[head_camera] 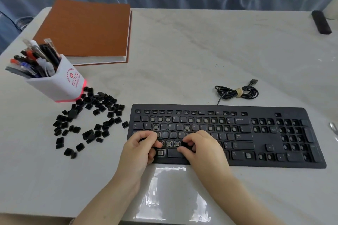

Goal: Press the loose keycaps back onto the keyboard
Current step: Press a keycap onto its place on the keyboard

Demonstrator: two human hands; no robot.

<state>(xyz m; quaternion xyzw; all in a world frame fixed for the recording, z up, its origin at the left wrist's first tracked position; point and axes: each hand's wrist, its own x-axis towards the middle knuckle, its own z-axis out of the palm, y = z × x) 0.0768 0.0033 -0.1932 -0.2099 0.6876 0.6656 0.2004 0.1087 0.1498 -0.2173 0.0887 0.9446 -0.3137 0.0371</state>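
A black keyboard point(265, 144) lies on the white table, with many bare key sockets among the keys still seated. A heap of loose black keycaps point(89, 117) is scattered to its left. My left hand point(140, 148) rests over the lower left key rows with fingers curled, pinching something dark that looks like a keycap. My right hand point(203, 148) is beside it over the bottom rows, its thumb and fingers pinching a black keycap point(186, 144) above the space bar. Both hands hide the keys under them.
A white pen holder point(60, 82) full of pens stands just behind the keycap heap. A brown book point(86, 29) lies at the back left. The keyboard's coiled cable point(237, 92) sits behind it. A black bar-shaped object point(321, 22) lies at the far right corner.
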